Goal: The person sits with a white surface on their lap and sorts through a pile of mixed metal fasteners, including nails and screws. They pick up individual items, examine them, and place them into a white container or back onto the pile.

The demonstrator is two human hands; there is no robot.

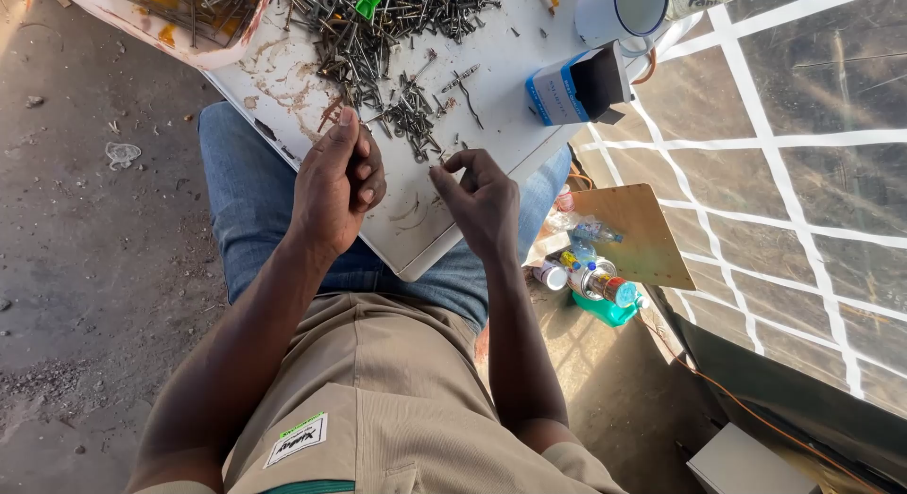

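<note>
Left hand [337, 184], fingers curled inward over the near edge of a white board [416, 239] laid across the lap; whether it grips anything cannot be told, its palm being hidden. Right hand [482, 203], thumb and forefinger pinched at a small dark piece, too small to identify. Beyond the fingertips, a heap of screws and nails [378, 41] spreads over the board, cut off at the top. A white mug [619, 12] and blue-and-white box [576, 86] stand right of it.
</note>
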